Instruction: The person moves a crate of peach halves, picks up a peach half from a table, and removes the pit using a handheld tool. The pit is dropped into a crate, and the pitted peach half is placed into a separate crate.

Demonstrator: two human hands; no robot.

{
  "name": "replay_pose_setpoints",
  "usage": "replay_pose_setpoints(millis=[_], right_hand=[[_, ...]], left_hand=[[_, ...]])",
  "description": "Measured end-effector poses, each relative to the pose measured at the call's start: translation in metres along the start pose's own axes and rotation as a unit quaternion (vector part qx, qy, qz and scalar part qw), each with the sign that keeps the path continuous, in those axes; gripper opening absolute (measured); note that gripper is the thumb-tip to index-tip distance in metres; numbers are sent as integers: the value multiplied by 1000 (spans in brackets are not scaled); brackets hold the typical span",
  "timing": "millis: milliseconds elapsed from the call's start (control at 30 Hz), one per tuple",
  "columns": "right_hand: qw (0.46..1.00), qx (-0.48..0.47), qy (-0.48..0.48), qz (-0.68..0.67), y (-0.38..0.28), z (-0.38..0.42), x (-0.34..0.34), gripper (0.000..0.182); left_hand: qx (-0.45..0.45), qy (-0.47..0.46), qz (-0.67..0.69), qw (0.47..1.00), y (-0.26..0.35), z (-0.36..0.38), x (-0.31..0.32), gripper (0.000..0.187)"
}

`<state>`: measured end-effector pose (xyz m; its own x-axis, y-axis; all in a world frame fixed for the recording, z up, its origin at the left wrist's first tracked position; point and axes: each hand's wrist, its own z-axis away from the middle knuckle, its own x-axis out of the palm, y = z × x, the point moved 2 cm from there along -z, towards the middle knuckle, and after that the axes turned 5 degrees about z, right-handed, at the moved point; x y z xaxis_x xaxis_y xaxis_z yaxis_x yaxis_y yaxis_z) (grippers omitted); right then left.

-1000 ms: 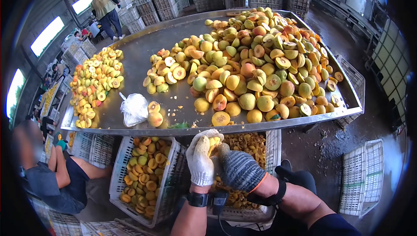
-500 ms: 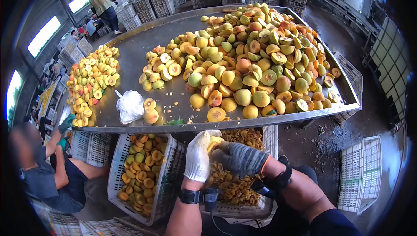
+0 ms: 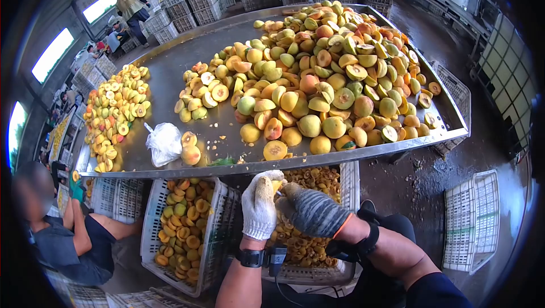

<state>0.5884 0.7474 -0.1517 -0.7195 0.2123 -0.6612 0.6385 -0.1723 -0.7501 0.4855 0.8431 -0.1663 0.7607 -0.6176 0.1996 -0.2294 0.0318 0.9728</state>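
Note:
My left hand, in a white knit glove, is closed around a peach half; only a yellow bit of it shows between the fingers. Pressed close on its right is my right hand, in a grey striped glove, with its fingers curled. Whatever the right fingers grip is hidden. Both hands are above a white crate of scooped-out pit pieces, just short of the metal table's near edge. Many halved peaches are heaped on that table.
A crate of peach halves stands left of my hands. On the table are a white plastic bag and a second peach pile. A co-worker sits at left, a peach half in one gloved hand. Another white crate stands right.
My hands stay together over the crate, with the right one turned slightly and lower. The co-worker's gloved hand has moved left from the table edge and now shows a peach half. The view has shifted slightly.

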Motion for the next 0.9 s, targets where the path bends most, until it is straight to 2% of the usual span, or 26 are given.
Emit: replay_pose_setpoints(millis=[100,133,167,233,267,400,467,567,600,633,667,700,733,833,900], right_hand=[[997,1,-13,74,-14,3,-11,33],[997,-41,10,66,-7,3,-9,35],[997,-39,13,66,-4,2,-10,35],[991,-76,-24,105,-2,1,-12,34],[990,-67,-51,117,0,1,-12,34],[993,-44,-57,91,6,1,-22,32],[993,-50,-80,76,5,3,-32,27],[996,-59,-56,21,18,1,-27,26],[983,-181,10,-23,38,-3,-11,25],[975,-196,32,99,69,-7,18,21],[885,-335,150,285,116,-10,59,17],[986,-144,-80,-4,48,-5,-3,25],[988,-131,-79,9,34,1,-13,25],[985,-90,-135,64,19,1,-25,27],[986,-76,-143,23,36,-1,-17,29]], left_hand=[[-5,3,-5,1000,0,-1,2,44],[-15,2,-10,1000,3,-2,2,45],[-16,-1,-10,1000,5,-3,3,45],[-84,-2,-22,996,6,-3,4,47],[-114,-10,-27,993,1,-3,2,50],[-108,-60,-32,992,1,-4,6,50],[27,-124,-67,990,5,-3,10,46],[65,-178,-147,971,7,-2,1,41],[20,-166,-152,974,5,0,0,32],[105,-167,-265,944,10,0,2,25],[111,-154,-261,947,8,0,3,22],[114,-155,-251,949,1,-2,0,19],[131,-159,-245,948,1,-4,-2,18],[188,-188,-330,906,-2,-7,-3,27],[204,-200,-333,899,-5,-6,-2,34]])
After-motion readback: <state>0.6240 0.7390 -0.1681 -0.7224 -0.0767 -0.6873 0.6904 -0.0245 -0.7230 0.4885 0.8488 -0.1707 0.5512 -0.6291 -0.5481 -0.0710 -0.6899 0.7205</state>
